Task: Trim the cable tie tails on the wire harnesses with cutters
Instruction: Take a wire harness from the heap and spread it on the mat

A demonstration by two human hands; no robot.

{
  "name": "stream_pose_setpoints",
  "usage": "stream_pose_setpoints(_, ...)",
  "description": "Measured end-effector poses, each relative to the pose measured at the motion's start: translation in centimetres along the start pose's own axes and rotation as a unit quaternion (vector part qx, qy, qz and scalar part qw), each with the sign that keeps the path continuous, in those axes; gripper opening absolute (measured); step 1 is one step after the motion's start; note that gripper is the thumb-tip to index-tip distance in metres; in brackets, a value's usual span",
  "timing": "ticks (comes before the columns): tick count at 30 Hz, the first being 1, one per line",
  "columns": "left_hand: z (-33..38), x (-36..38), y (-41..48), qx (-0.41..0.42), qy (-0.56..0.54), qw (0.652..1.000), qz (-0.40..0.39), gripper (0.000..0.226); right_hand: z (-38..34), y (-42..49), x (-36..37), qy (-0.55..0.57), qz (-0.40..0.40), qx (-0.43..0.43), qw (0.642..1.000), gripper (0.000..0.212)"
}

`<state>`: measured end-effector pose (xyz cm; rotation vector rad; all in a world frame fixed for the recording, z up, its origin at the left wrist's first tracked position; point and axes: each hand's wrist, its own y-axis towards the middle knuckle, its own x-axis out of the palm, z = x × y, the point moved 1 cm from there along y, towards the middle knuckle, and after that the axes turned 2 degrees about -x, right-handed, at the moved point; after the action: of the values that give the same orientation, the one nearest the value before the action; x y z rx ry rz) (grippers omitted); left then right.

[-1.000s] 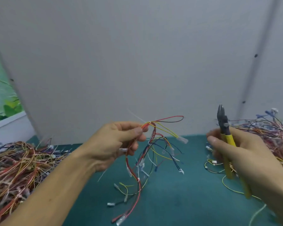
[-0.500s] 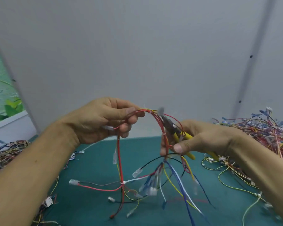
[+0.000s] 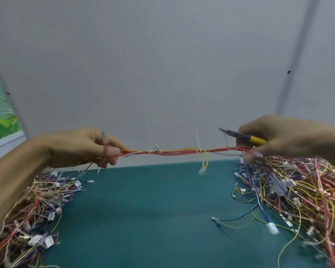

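A red and yellow wire harness (image 3: 174, 151) is held stretched level between the two hands, above the far edge of the teal table (image 3: 153, 209). Its left end is gripped in the curled fingers of the left hand (image 3: 81, 147). Its right end is pinched by the lower fingers of the right hand (image 3: 282, 138), in which the yellow-handled cutters (image 3: 246, 137) are also held, the dark tip pointed left, above the harness and apart from it. A white cable tie tail (image 3: 197, 138) stands upright from the harness right of its middle, and a shorter tail (image 3: 158, 147) slants up further left. A pale connector (image 3: 201, 171) hangs on a thin yellow loop below the upright tail.

Bare teal surface is left open down the middle of the table, bounded by a left pile (image 3: 27, 209) of harnesses and a larger right pile (image 3: 302, 190) that reaches under the right hand. The far edge is closed by a grey wall panel (image 3: 162, 64).

Both piles and both forearms are cut off by the frame. The cutter handles are mostly hidden in the right palm, and whether the blades are parted cannot be told. The strands about the left fingers are blurred
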<state>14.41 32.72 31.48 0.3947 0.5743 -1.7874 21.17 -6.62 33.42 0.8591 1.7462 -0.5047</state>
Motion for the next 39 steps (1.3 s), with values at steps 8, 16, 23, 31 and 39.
stream_pose_setpoints(8,-4.2,3.4,0.8,0.189,0.391,0.869,0.236,0.028,-1.0,2.0,7.5,-0.281,0.42,-0.076,0.859,0.029)
stream_pose_setpoints(16,-10.7,5.7,0.2,0.122,0.376,0.907,0.143,0.034,0.8,-1.0,16.9,-0.179,0.089,0.015,0.98,0.037)
stream_pose_setpoints(23,-13.8,7.5,1.4,-0.005,0.426,0.905,-0.001,0.024,1.2,-2.7,11.9,0.146,0.026,0.053,0.987,0.013)
stream_pose_setpoints(31,-14.7,7.9,1.6,-0.023,0.502,0.86,0.083,0.054,5.2,-3.0,11.0,0.041,0.009,0.246,0.968,0.011)
stream_pose_setpoints(39,-7.6,20.0,1.1,0.269,0.348,0.881,0.174,0.025,6.4,-2.3,17.8,0.066,-0.013,0.356,0.932,0.016)
